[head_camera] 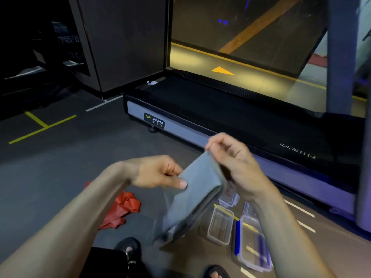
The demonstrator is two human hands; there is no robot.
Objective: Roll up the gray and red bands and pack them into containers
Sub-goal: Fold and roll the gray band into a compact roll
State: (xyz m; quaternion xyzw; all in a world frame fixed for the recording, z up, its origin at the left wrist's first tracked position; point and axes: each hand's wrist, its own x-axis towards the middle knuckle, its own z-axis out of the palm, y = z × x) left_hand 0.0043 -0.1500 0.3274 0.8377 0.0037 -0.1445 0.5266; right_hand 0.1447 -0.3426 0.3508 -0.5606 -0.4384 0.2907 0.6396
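your left hand (160,173) pinches the lower edge of the gray band (192,193) between thumb and curled fingers, and your right hand (234,163) pinches its top corner, lifted higher, so the band hangs in the air between them and drapes down toward your feet. the red band (122,209) lies crumpled on the dark floor (60,167) under your left forearm. to the right of the gray band, a clear open container (220,225) sits on the floor beside a clear lid with blue clips (253,247). a treadmill (220,109) stands just beyond your hands.
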